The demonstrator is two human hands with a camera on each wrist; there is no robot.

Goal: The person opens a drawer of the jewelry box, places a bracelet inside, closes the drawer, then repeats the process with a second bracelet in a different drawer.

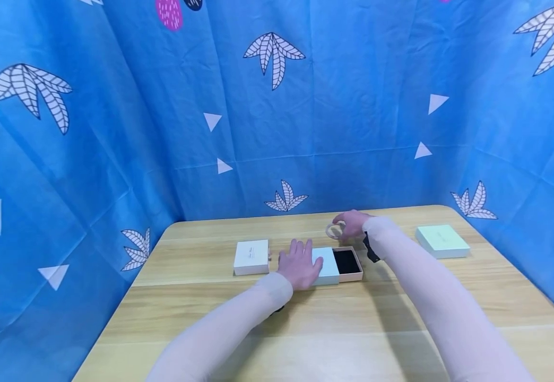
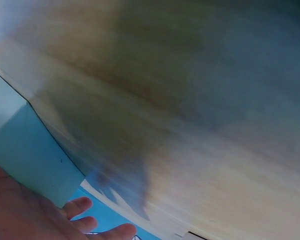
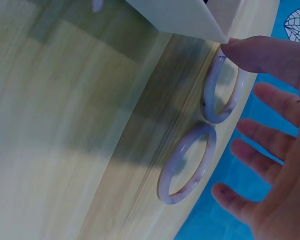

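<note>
My left hand (image 1: 300,266) rests on the light blue sleeve (image 1: 326,265) of a small drawer box, fingers spread; the left wrist view shows its fingertips beside the sleeve's blue side. From the right end of the sleeve the pink drawer (image 1: 352,277) is pulled out, with a black pad (image 1: 346,261) inside. Behind the drawer, my right hand (image 1: 352,223) is over the table beside a pale bangle (image 1: 327,232). Two pale lilac bangles, a nearer one (image 3: 208,145) and another one (image 3: 208,97), lie on the wood in the right wrist view. Its fingers there are spread, holding nothing; the thumb overlaps the box corner.
A white box (image 1: 251,257) with a small tab sits left of the blue one. Toward the right edge of the wooden table (image 1: 315,339) stands a pale green box (image 1: 441,241). A blue patterned curtain (image 1: 353,106) hangs behind the table and at both sides.
</note>
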